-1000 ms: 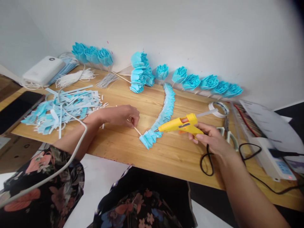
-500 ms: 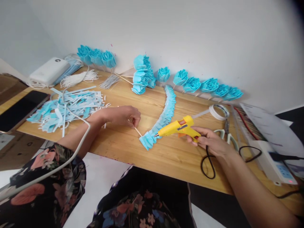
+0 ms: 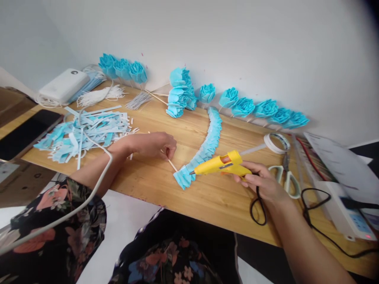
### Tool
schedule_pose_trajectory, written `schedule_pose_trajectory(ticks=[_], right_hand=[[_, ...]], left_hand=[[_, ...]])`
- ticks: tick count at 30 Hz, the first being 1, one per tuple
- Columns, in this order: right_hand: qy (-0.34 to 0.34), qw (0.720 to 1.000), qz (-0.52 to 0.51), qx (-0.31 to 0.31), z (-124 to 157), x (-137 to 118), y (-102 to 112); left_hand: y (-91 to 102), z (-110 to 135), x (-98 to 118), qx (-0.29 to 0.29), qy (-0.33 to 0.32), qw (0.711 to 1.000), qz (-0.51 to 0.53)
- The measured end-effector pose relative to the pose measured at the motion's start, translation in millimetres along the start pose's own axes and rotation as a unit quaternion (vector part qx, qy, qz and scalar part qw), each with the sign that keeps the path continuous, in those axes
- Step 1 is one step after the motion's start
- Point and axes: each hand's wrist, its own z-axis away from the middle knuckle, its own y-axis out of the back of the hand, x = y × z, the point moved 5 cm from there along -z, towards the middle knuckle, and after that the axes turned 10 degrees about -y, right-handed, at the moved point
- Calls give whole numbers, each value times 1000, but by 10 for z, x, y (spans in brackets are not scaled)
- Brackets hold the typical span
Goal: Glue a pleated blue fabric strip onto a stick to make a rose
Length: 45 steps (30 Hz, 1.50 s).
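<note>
My right hand [image 3: 262, 182] is closed around a yellow glue gun [image 3: 220, 165], whose nozzle touches the near end of a long curved strip of folded blue petals [image 3: 207, 148] on the wooden table [image 3: 207, 197]. My left hand [image 3: 155, 144] pinches a thin wooden stick [image 3: 171, 164] whose far end meets that same end of the strip.
Several finished blue paper flowers [image 3: 263, 110] line the wall, with a stacked bunch [image 3: 179, 96] mid-table. A pile of blue and white scraps [image 3: 85, 130] lies left, beside a phone [image 3: 26, 134] and a white power bank [image 3: 63, 85]. Tape roll [image 3: 274, 142], scissors [image 3: 286, 177] and power strip [image 3: 346, 209] sit right.
The glue gun's nozzle has moved left and down along the strip to its near end. The left hand has kept its pinch on the stick. The view has shifted slightly.
</note>
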Motion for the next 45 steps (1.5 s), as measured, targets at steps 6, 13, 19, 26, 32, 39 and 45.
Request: schedule_pose_trajectory(ticks=[6, 13, 19, 26, 32, 39, 45], right_hand=[[-12, 999, 38, -8, -14, 42, -48], [-23, 997, 73, 9, 2, 11, 8], [4, 999, -20, 50, 18, -65, 59], [-10, 997, -33, 70, 3, -141, -17], [-9, 997, -59, 54, 4, -105, 1], [-3, 997, -67, 37, 5, -135, -39], [-14, 997, -45, 55, 20, -166, -58]], left_hand=[[9, 8, 16, -3, 9, 1000, -3], [2, 10, -2, -1, -2, 1000, -3], [-2, 0, 0, 4, -31, 999, -3], [7, -2, 14, 9, -45, 999, 9], [-3, 3, -9, 18, -48, 999, 13], [7, -6, 7, 18, -52, 998, 26], [2, -8, -4, 14, -45, 998, 30]])
